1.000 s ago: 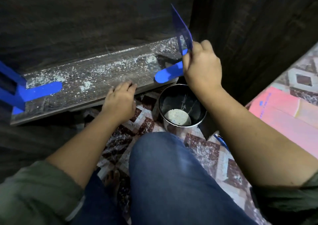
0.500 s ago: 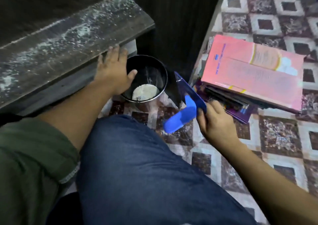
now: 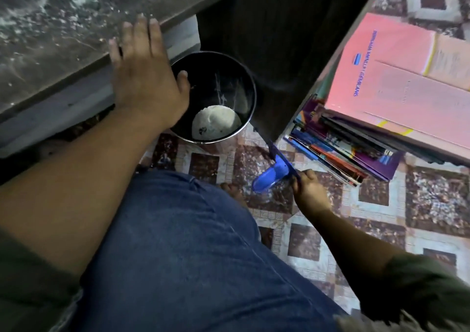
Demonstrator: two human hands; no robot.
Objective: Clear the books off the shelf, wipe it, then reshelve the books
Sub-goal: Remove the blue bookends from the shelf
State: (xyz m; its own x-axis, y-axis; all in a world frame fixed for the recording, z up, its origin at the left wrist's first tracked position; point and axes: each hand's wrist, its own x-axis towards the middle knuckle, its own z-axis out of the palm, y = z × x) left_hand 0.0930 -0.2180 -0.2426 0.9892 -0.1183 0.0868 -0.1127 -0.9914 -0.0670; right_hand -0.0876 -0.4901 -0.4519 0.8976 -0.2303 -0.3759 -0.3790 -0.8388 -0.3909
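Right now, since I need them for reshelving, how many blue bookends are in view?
1. The blue bookend is in the right hand, down by the floor beside the book stack. Others may be out of frame.

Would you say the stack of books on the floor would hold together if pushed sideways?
Probably not: the stack of books is fanned out, thin glossy covers under a pink book, so layers would likely slide. Lifted whole, it looks heavy.
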